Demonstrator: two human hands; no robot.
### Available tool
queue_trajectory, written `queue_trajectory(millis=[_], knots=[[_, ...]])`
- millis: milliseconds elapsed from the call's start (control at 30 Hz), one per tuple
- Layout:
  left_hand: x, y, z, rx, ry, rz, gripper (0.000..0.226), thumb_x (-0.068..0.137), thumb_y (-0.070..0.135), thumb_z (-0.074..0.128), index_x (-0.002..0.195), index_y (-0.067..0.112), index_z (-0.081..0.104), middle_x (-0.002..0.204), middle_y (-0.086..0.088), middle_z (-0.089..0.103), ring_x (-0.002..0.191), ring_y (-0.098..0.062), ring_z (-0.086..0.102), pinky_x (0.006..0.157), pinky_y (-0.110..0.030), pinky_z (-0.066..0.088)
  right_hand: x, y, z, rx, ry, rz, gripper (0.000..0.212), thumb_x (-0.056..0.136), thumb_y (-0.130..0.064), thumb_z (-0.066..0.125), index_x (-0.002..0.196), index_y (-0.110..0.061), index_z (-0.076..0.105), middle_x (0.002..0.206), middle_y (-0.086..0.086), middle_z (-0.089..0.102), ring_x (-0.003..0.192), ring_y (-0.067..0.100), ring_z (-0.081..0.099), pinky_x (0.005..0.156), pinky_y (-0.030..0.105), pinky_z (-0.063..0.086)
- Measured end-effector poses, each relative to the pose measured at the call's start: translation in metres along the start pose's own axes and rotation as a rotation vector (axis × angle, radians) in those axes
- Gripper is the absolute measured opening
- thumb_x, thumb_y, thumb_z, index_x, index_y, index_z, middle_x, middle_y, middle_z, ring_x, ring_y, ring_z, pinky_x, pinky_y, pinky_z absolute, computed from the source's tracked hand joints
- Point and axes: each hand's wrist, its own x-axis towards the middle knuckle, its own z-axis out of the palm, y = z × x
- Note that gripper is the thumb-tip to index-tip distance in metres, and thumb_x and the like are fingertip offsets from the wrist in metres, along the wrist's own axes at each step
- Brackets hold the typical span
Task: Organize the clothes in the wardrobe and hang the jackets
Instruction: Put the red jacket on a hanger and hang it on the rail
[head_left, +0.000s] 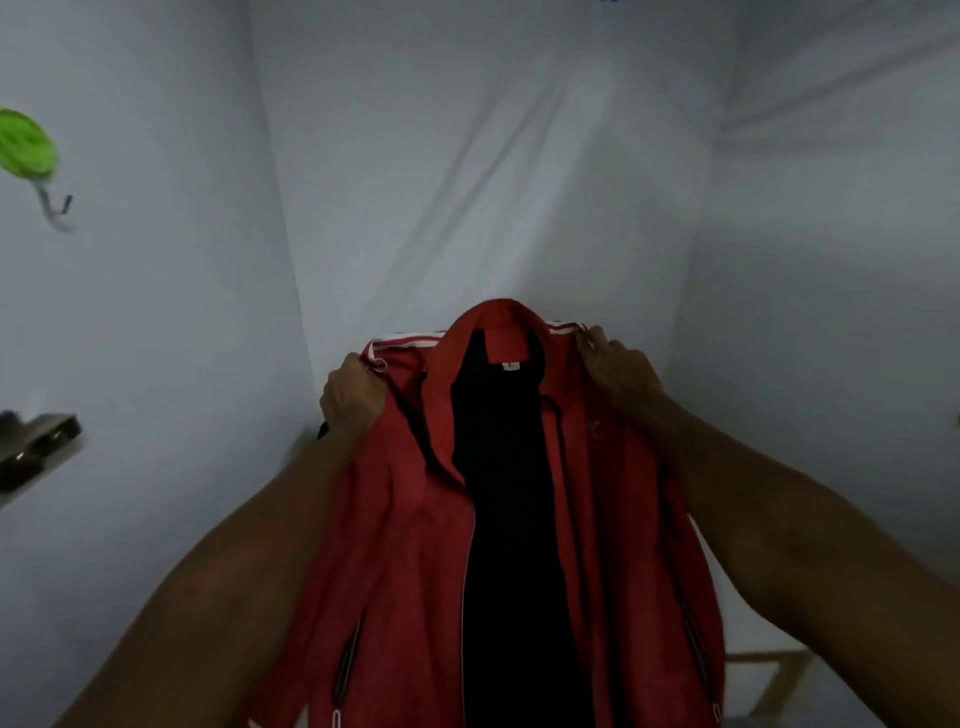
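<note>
Head view shows a red, thin-fabric zip jacket with dark lining and white shoulder stripes (524, 519) held up, open-fronted, inside a white wardrobe. Left hand (350, 395) grips its left shoulder with curled fingers; right hand (618, 366) pinches the right shoulder seam. It looks light, limp and somewhat slippery, so the shoulders seem the best hold. No hanger is visible.

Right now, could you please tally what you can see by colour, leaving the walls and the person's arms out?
Red: 1, the jacket, open at the front over a dark lining, held up at the shoulders by the left hand and right hand.
Green: 1, the wall hook with a metal prong.
Metallic grey: 1, a blurred fitting on the left wall.
Total: 3
</note>
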Motion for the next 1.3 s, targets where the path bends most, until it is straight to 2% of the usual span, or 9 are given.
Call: queue_trajectory(millis=[167, 267, 433, 500, 600, 800, 933, 1033, 1300], knots=[[0.075, -0.015, 0.047, 0.07, -0.211, 0.105, 0.044, 0.098, 0.024, 0.054, 0.137, 0.012, 0.039, 0.123, -0.023, 0.063, 0.114, -0.044, 0.062, 0.093, -0.048, 0.047, 0.056, -0.013, 0.047, -0.038, -0.227, 0.029, 0.094, 0.089, -0.04, 0.068, 0.16, -0.012, 0.013, 0.164, 0.022, 0.013, 0.137, 0.043, 0.036, 0.107, 0.056, 0.032], [0.077, -0.058, 0.086, 0.317, -0.286, 0.241, 0.068, 0.094, 0.017, 0.061, 0.154, 0.008, 0.029, 0.138, -0.025, 0.05, 0.123, -0.043, 0.054, 0.102, -0.052, 0.043, 0.048, -0.05, 0.091, 0.119, -0.347, -0.03, 0.067, 0.096, -0.045, 0.05, 0.156, -0.024, 0.027, 0.161, 0.016, 0.025, 0.14, 0.044, 0.032, 0.11, 0.059, 0.027], [0.041, -0.073, 0.136, 0.352, -0.281, 0.653, 0.028, 0.097, 0.036, 0.056, 0.097, 0.013, 0.071, 0.102, -0.011, 0.067, 0.098, -0.032, 0.063, 0.084, -0.042, 0.046, 0.005, -0.118, 0.152, 0.754, -0.407, 0.162, 0.072, 0.094, -0.064, 0.037, 0.12, -0.002, 0.06, 0.124, 0.019, 0.06, 0.117, 0.036, 0.056, 0.096, 0.042, 0.046], [0.015, -0.065, 0.147, 0.262, -0.422, 0.555, 0.061, 0.098, 0.063, 0.035, 0.082, 0.015, 0.069, 0.088, -0.009, 0.071, 0.09, -0.031, 0.068, 0.078, -0.04, 0.05, -0.001, -0.129, 0.151, 0.809, -0.354, 0.34, 0.054, 0.095, -0.061, 0.048, 0.106, -0.009, 0.06, 0.108, 0.011, 0.061, 0.109, 0.032, 0.058, 0.085, 0.037, 0.046], [-0.003, -0.056, 0.166, 0.224, -0.575, 0.242, 0.074, 0.09, 0.077, 0.044, 0.124, 0.013, 0.058, 0.113, -0.015, 0.07, 0.108, -0.036, 0.067, 0.088, -0.041, 0.052, 0.009, -0.139, 0.135, 0.784, -0.409, 0.364, 0.042, 0.09, -0.055, 0.06, 0.095, -0.014, 0.056, 0.095, 0.004, 0.059, 0.094, 0.026, 0.061, 0.07, 0.032, 0.041], [-0.012, -0.037, 0.182, -0.205, -0.524, 0.092, 0.055, 0.077, 0.013, 0.08, 0.125, 0.017, 0.054, 0.116, -0.007, 0.067, 0.099, -0.022, 0.064, 0.085, -0.031, 0.052, 0.036, -0.151, 0.11, 0.92, -0.618, 0.478, 0.033, 0.086, -0.028, 0.057, 0.064, -0.004, 0.064, 0.055, 0.011, 0.066, 0.046, 0.025, 0.065, 0.044, 0.026, 0.049], [-0.022, -0.022, 0.184, -0.261, -0.73, 0.373, 0.059, 0.077, 0.014, 0.081, 0.131, 0.024, 0.059, 0.126, 0.0, 0.059, 0.109, -0.018, 0.059, 0.091, -0.03, 0.049, 0.043, -0.161, 0.091, 1.448, -0.642, 0.669, 0.03, 0.099, -0.019, 0.051, 0.091, 0.004, 0.069, 0.076, 0.019, 0.072, 0.058, 0.025, 0.067, 0.056, 0.029, 0.053], [-0.029, -0.022, 0.186, -0.238, -0.988, 0.245, 0.06, 0.084, 0.021, 0.078, 0.14, 0.022, 0.056, 0.136, 0.0, 0.058, 0.12, -0.014, 0.053, 0.094, -0.026, 0.041, 0.027, -0.164, 0.09, 1.484, -0.789, 0.628, 0.024, 0.1, -0.011, 0.047, 0.11, 0.002, 0.065, 0.098, 0.02, 0.072, 0.074, 0.024, 0.069, 0.063, 0.029, 0.056], [-0.09, -0.034, 0.177, -0.193, -0.603, 0.116, 0.057, 0.077, 0.012, 0.077, 0.127, 0.016, 0.05, 0.098, -0.001, 0.063, 0.092, -0.024, 0.066, 0.075, -0.027, 0.047, -0.038, -0.174, 0.077, 1.216, -0.689, 0.545, 0.031, 0.091, -0.03, 0.069, 0.079, -0.001, 0.07, 0.069, 0.016, 0.072, 0.051, 0.024, 0.068, 0.048, 0.033, 0.059]])
